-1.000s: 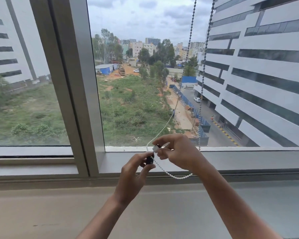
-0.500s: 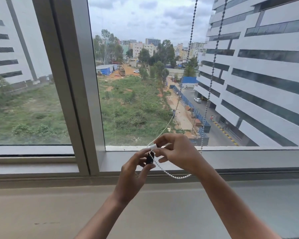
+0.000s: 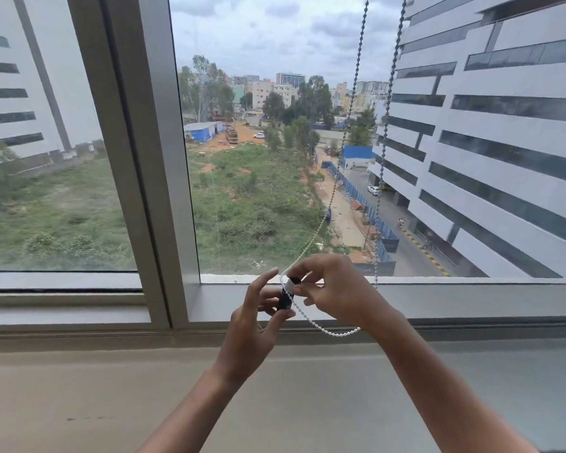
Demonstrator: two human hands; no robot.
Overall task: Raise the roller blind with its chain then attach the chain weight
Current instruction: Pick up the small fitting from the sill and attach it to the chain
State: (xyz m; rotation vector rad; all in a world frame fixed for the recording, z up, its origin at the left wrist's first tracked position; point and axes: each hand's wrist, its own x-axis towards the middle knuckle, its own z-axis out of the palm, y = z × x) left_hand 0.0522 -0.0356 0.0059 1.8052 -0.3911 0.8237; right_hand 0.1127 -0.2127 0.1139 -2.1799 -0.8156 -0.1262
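At about 6 o'clock from the window glass, the left hand (image 3: 249, 335) pinches the dark chain weight (image 3: 285, 297) upright between thumb and fingers; the right hand (image 3: 335, 291), at 3 o'clock of it, grips its white top, the bead chain (image 3: 332, 333) looping beneath both over the window sill (image 3: 79, 325)

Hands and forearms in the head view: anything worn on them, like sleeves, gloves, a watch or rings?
Nothing worn that shows. The left hand and right hand are bare, with no gloves, rings or watch visible. Both forearms are bare to the bottom edge of the picture, with no sleeve in sight.
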